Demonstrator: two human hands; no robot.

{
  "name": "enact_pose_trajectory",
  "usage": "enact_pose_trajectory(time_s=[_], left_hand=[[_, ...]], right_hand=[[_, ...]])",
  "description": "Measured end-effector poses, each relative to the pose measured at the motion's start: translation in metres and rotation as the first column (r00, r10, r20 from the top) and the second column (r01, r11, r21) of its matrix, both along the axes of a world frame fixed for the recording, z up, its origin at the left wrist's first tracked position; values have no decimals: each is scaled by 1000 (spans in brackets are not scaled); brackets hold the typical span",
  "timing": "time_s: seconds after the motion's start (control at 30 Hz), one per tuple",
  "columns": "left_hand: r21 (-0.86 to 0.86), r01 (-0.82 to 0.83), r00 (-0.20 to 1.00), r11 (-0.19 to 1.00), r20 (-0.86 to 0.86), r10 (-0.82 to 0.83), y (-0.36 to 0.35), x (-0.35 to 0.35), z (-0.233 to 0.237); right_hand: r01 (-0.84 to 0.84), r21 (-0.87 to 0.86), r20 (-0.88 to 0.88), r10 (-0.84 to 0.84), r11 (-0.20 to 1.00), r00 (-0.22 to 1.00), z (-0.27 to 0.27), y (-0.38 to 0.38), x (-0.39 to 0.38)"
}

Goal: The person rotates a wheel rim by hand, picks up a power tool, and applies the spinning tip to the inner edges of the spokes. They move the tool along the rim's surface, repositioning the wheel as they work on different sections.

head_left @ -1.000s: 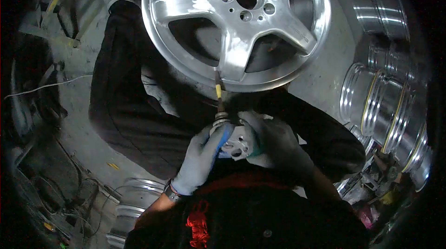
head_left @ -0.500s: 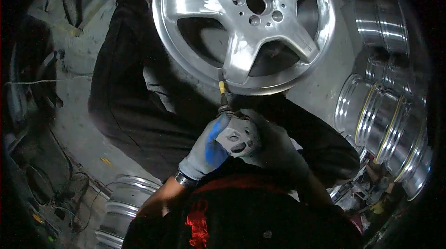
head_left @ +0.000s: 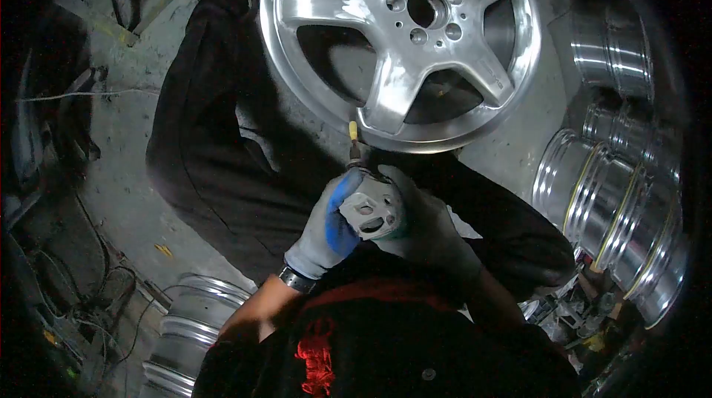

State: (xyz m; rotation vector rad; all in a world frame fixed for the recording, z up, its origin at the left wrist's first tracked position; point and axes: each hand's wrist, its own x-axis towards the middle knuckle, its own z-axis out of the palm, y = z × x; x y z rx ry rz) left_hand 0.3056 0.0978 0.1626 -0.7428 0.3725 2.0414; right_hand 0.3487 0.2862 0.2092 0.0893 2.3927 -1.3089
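Observation:
Both my gloved hands are closed around a die grinder [head_left: 373, 207], whose vented rear end faces up at me. My left hand [head_left: 324, 229], in a grey glove with blue on the thumb side, wraps its left side. On the other side, my right hand [head_left: 429, 229] grips the body in shadow. The slim shaft with a yellow band points away from me, its tip right by the rim end of a spoke. That spoke belongs to a silver five-spoke alloy wheel [head_left: 391, 94], lying face up on the floor between my legs.
Shiny wheel rims [head_left: 586, 183] stand along the right side, with another rim [head_left: 185, 331] at lower left. Cables [head_left: 89, 287] and dark clutter lie on the left. A metal frame [head_left: 96, 16] is at upper left. My legs flank the wheel.
The view has shifted slightly, so the wheel appears farther right. The grinder's tip has moved a little left relative to the spoke end. Both hands keep their grip.

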Motion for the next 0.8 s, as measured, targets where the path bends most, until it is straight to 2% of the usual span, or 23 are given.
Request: enact_pose_trajectory(time_s=[0.07, 0.17, 0.23, 0.27, 0.33, 0.53, 0.73, 0.77, 0.8], left_hand=[[38, 0, 1000, 999, 16, 0, 6, 1, -1], [30, 21, 1000, 999, 21, -21, 14, 9, -11], [-85, 28, 997, 996, -73, -34, 19, 12, -20], [-85, 27, 997, 996, -74, -33, 19, 11, -19], [6, -4, 999, 1000, -46, 4, 19, 7, -16], [-60, -5, 999, 998, -54, 2, 13, 15, -12], [7, 6, 1000, 1000, 29, -6, 18, 13, -6], [13, 4, 1000, 1000, 26, -5, 18, 18, -13], [-2, 23, 996, 1000, -88, -23, 19, 28, -25]], right_hand=[[98, -114, 36, -95, 989, 995, 8, 0, -1], [71, -10, -35, -71, 997, 997, 1, 9, 6], [62, 23, -30, -61, 998, 998, 6, 11, 2], [52, 56, -26, -51, 997, 998, 8, 12, 0], [45, 48, -11, -45, 998, 999, 2, 16, 5], [33, 20, 13, -33, 999, 999, 2, 11, 3], [48, -2, -4, -48, 999, 999, 8, 10, 1], [73, -1, 8, -73, 997, 997, 12, 9, 1], [71, 6, 4, -71, 997, 997, 12, 10, 4]])
